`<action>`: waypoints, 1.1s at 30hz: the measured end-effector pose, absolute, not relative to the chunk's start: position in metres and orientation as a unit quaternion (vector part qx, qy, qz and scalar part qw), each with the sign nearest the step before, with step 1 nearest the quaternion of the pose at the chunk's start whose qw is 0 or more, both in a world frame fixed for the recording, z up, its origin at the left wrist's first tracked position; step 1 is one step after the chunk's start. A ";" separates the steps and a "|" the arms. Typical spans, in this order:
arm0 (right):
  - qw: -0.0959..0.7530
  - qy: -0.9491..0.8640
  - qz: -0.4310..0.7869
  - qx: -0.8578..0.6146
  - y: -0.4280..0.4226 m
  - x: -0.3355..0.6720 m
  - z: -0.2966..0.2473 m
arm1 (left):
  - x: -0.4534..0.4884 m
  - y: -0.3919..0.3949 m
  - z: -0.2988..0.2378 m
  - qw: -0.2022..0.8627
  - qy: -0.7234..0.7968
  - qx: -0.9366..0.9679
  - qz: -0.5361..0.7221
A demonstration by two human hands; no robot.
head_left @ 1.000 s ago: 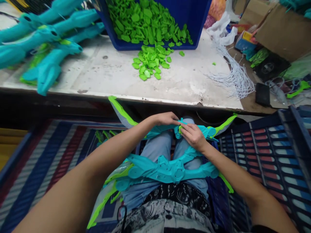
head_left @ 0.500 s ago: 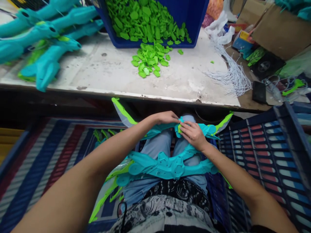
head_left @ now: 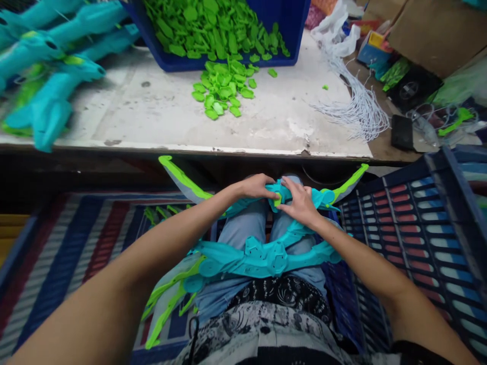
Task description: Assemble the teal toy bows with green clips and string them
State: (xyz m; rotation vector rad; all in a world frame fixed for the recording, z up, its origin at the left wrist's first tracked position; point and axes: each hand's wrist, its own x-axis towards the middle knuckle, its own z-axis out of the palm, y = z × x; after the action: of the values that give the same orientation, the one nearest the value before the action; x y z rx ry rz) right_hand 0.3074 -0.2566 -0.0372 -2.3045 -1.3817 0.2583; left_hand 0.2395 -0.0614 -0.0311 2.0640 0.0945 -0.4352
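Note:
A turquoise toy bow (head_left: 243, 204) with lime-green tips lies across my knees, under both hands. My left hand (head_left: 258, 186) is closed on its middle, the thumb pressing at a small green plastic piece (head_left: 277, 199) set there. From the other side my right hand (head_left: 301, 202) grips the same middle section, fingers over the far edge and thumb near the green piece. Nearer my waist, another turquoise bow (head_left: 243, 259) rests on my lap, with green limbs sticking out at the left. Part of the first bow is hidden under my hands.
A blue bin (head_left: 167, 65) full of green pieces stands tipped on the white table (head_left: 152, 116), with a loose pile (head_left: 224, 88) before it. More turquoise bow parts (head_left: 57, 91) are stacked left. White cords (head_left: 361, 109) lie right. A dark plastic crate (head_left: 403, 218) stands beside my right arm.
My right fingers have moved off the green piece to the bow's far edge, with the thumb spread. My left thumb now sits on the piece. The view has shifted slightly.

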 end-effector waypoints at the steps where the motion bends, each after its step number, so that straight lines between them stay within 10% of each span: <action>1: 0.201 -0.503 0.091 -0.836 -0.254 0.307 -0.037 | 0.240 -0.061 -0.031 0.488 0.038 0.853 -0.178; 16: 0.024 -0.555 0.009 -0.832 -0.304 0.247 -0.019 | 0.162 -0.100 -0.024 0.046 0.049 0.998 0.008; 25: 0.213 -0.411 0.030 -0.886 -0.327 0.360 0.030 | 0.168 -0.110 -0.022 0.036 0.033 0.999 -0.010; 33: 0.165 -0.224 -0.036 -0.960 -0.282 0.543 0.044 | 0.180 -0.144 -0.018 0.117 -0.095 0.988 0.031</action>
State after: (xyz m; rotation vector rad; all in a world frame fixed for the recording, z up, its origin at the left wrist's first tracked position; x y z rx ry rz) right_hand 0.5433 -0.2815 0.0441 -2.7339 -0.6388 -0.1016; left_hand 0.1804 -0.1442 -0.0180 2.8923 -0.2789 0.0918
